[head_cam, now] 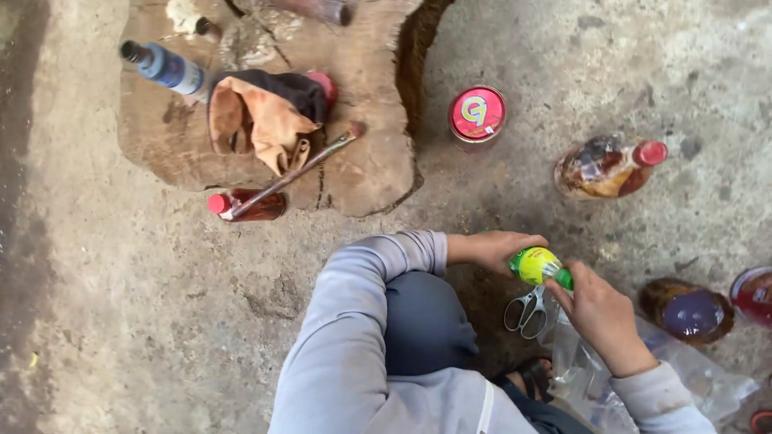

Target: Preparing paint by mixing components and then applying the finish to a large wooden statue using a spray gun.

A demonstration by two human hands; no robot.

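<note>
Both hands are gripping a small green bottle (540, 267): left hand (492, 249) clasping the body at nine o'clock, right hand (599, 313) pinching its neck; likely light, slick, stiff plastic.

The scene is seen from a single head-worn camera, aimed almost straight down over the wearer's knees at a rough concrete floor (161, 321). The two hands are framed close at the lower right, while a flat wooden slab (370, 169) is taken in farther off at the top.
</note>
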